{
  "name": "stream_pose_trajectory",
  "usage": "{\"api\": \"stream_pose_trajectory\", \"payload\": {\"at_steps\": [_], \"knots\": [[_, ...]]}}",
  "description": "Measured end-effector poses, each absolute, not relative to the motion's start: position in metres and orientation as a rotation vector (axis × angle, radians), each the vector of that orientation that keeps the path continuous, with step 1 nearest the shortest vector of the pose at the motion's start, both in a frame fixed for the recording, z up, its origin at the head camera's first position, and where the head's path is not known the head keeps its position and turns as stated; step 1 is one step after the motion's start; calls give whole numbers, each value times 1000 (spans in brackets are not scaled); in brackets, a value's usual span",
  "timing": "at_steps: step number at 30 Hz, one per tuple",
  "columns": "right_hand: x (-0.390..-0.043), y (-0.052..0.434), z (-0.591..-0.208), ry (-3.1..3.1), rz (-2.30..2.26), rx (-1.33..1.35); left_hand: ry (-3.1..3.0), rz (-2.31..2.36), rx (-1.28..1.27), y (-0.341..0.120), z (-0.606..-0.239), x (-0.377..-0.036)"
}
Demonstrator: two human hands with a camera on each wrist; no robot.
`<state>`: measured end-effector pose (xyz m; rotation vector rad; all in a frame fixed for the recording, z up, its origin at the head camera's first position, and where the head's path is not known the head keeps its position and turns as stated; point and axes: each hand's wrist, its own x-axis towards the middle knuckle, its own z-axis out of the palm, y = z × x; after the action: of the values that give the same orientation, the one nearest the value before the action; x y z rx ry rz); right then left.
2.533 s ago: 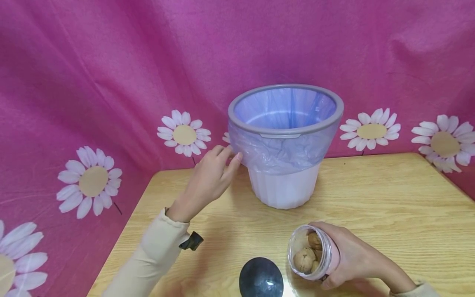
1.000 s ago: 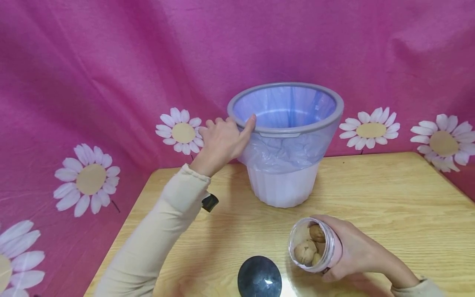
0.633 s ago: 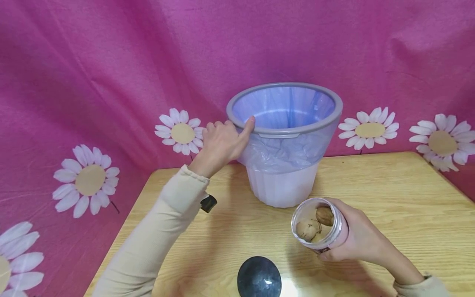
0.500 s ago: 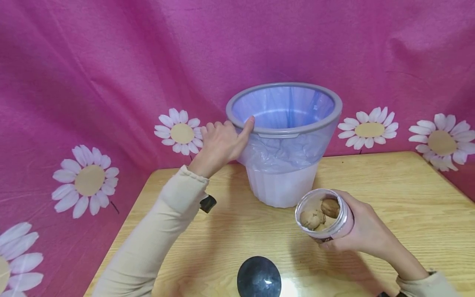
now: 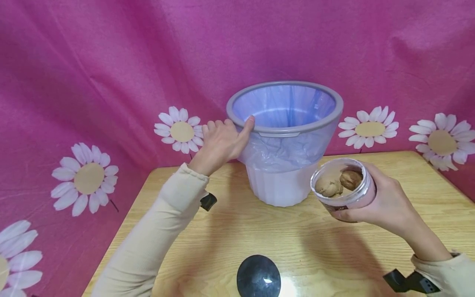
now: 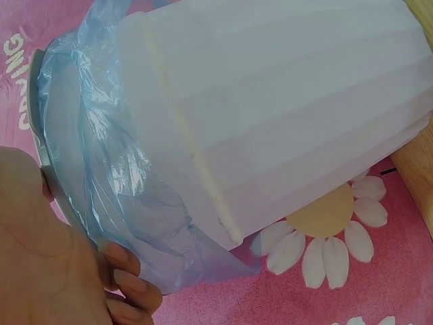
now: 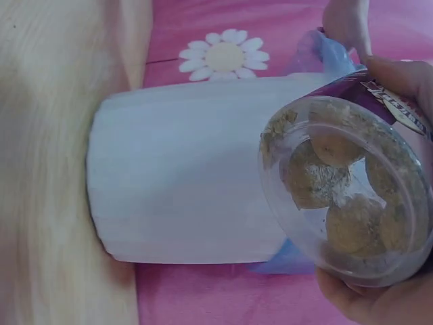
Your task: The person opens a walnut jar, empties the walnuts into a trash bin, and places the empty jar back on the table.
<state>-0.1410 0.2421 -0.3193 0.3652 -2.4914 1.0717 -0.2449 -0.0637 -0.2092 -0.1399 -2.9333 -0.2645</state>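
Observation:
A white ribbed trash bin (image 5: 280,185) with a grey rim stands on the table, lined with a translucent blue bag (image 5: 285,150) folded down over its outside. My left hand (image 5: 222,142) grips the rim at its left side, thumb on top and fingers curled beneath, as the left wrist view shows. In my right hand (image 5: 386,202) is a clear plastic jar (image 7: 345,189) with a label, tilted, its open mouth toward the bin. Several walnuts (image 5: 350,180) lie inside; bits of debris cling near the base in the right wrist view.
A round black lid (image 5: 259,276) lies on the wooden table (image 5: 400,177) near the front edge. A pink cloth (image 5: 111,62) with white daisies hangs behind and to the left. Black straps with small devices sit at both wrists.
My left hand has risen from beside the bag to grip the rim. The right hand has lifted the jar off the table area, up and rightward, closer to the bin.

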Motion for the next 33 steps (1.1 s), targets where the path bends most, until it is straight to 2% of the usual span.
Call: {"api": "stream_pose_trajectory", "payload": {"at_steps": [33], "knots": [[-151, 242, -280, -2294, 969, 313, -2986, -230, -121, -62, -206, -244]]}}
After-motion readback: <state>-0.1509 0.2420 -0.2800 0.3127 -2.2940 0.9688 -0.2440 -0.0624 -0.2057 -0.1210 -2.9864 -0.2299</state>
